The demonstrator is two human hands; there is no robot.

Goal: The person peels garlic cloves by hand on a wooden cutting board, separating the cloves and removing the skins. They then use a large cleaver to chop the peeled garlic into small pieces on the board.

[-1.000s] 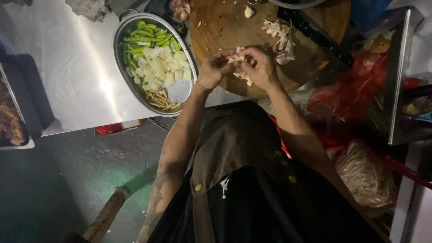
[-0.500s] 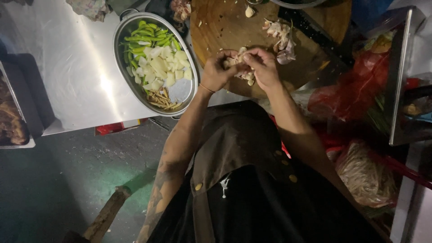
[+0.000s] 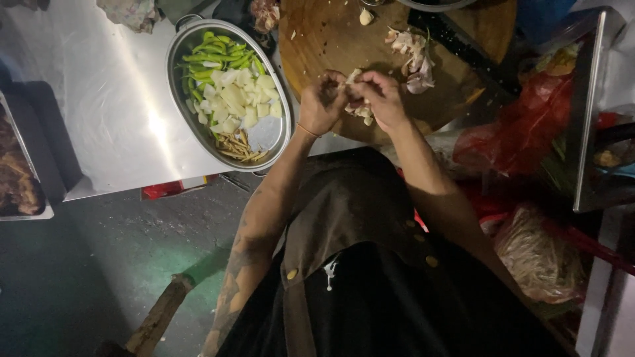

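Both my hands meet over the near edge of a round wooden chopping board (image 3: 331, 39). My left hand (image 3: 322, 102) and my right hand (image 3: 381, 98) pinch a pale garlic clove (image 3: 352, 76) between their fingertips. A few peeled cloves (image 3: 363, 112) lie on the board just below my right hand. A heap of papery garlic skins (image 3: 413, 56) rests further back on the board, and one loose clove (image 3: 366, 16) sits near its far edge.
An oval metal pan (image 3: 278, 142) left of the board holds green chillies, pale sliced pieces and thin strips. It stands on a steel table (image 3: 99, 99). A dark cleaver (image 3: 463, 49) lies on the board's right. Red plastic bags (image 3: 522, 132) and a tray of dark food (image 3: 16, 178) flank me.
My hands have stayed at the same spot on the board, only the fingers shifting slightly on the clove. The camera view has barely moved.
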